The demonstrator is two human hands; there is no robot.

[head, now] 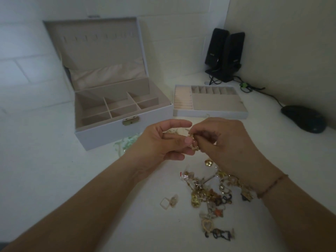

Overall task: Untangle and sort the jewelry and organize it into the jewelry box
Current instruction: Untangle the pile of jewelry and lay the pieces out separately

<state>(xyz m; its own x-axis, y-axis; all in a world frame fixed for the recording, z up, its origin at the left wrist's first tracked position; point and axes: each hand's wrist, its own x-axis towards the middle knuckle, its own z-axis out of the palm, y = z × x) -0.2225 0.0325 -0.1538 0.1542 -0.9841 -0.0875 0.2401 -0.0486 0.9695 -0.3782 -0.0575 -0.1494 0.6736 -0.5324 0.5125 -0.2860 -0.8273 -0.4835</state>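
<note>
Both hands are up off the table, meeting in the middle. The left hand (163,140) has its thumb and fingers curled in, pinching one side of a small gold jewelry piece (193,142), index finger stretched out above it. The right hand (225,142) pinches the other side with curled fingertips, so the piece sits right between the two hands. It's too small and blurry to say which way it points or what its long axis is.

Below the right wrist, which wears a thin bracelet (272,186), the tangled jewelry pile (209,193) lies on the white table (54,170), stretching roughly from near the hands back toward the person. A square ring and a clear bit (169,201) sit apart, under the left forearm side.

Beyond the left hand is the open jewelry box (109,110), lid up, dividers showing, latch facing the person. Some pale green stuff (127,142) peeks out just beside its front. Beyond the right hand sits the removable tray (209,102). Farther back right are two black speakers (225,55), and a black mouse (303,120) off to the right. No readable writing anywhere.
</note>
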